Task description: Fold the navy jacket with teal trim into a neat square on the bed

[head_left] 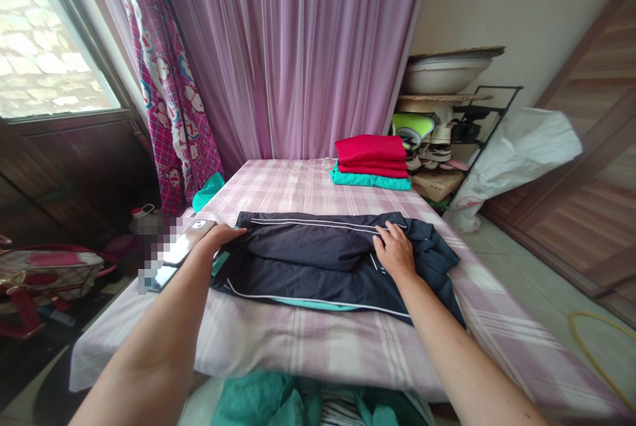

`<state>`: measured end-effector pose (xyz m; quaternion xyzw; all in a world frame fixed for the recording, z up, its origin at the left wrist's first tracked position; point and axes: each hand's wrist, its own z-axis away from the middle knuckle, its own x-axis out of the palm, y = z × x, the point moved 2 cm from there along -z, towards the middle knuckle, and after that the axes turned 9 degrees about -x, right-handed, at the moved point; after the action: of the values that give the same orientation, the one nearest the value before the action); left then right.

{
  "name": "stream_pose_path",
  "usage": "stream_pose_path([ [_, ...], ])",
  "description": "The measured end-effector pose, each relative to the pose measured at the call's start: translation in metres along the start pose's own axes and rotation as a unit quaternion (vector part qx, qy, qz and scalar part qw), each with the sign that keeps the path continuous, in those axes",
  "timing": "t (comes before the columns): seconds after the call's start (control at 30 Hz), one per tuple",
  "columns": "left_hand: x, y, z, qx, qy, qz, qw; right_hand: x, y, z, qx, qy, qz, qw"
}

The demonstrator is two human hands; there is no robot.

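**Soft, slippery, and you're pressing it flat**

You're working over a dark navy jacket (318, 260) that's lying across the middle of the bed (278, 194), on a pink plaid sheet, and it's sitting in a long, low shape with a deep crease running lengthwise through it. Your right grip (395, 250) is bearing down on the right side with the fingers spread, pinching nothing. Your left grip (221, 237) is resting at the jacket's left end, fingers extended and close together, and it isn't pinching anything either.

The cloth is looking light and limp, with a slight sheen, so it's likely to slide over itself and over the sheet rather than hold a shape. The white piping (318, 226) along the far edge is looking like your best place to take hold, since it's giving you a clean, straight line to follow. The bunched right end (437, 260) is looking floppy and harder to judge; you can't easily tell which part of the jacket is gathering there. A strip of teal lining (313, 305) is peeking out along the near edge.

Up at the far end of the bed, a folded red stack (370, 158) is sitting on a teal garment (370, 179), well apart from your work.
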<state>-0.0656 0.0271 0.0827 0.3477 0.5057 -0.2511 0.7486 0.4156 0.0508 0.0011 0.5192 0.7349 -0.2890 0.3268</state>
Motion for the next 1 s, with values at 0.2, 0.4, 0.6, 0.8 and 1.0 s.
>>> stream_pose_path([
  [0.2, -0.013, 0.009, 0.006, 0.041, 0.002, 0.027, 0.999, -0.007, -0.001, -0.003, -0.018, 0.040, -0.038, 0.998],
  [0.4, -0.043, 0.053, 0.027, 0.128, 0.042, 0.030, 0.990, -0.012, 0.001, -0.006, -0.011, 0.062, -0.065, 0.996],
  [0.6, -0.042, 0.120, 0.069, 0.219, -0.012, -0.015, 0.975, -0.011, 0.002, -0.005, -0.003, 0.059, -0.083, 0.995],
  [0.8, -0.019, 0.172, 0.099, 0.234, -0.033, -0.090, 0.967, -0.006, 0.001, -0.002, 0.008, 0.054, -0.103, 0.993],
  [1.0, 0.006, 0.216, 0.116, 0.250, -0.046, -0.107, 0.961, 0.000, 0.003, -0.001, 0.008, 0.078, -0.126, 0.989],
])
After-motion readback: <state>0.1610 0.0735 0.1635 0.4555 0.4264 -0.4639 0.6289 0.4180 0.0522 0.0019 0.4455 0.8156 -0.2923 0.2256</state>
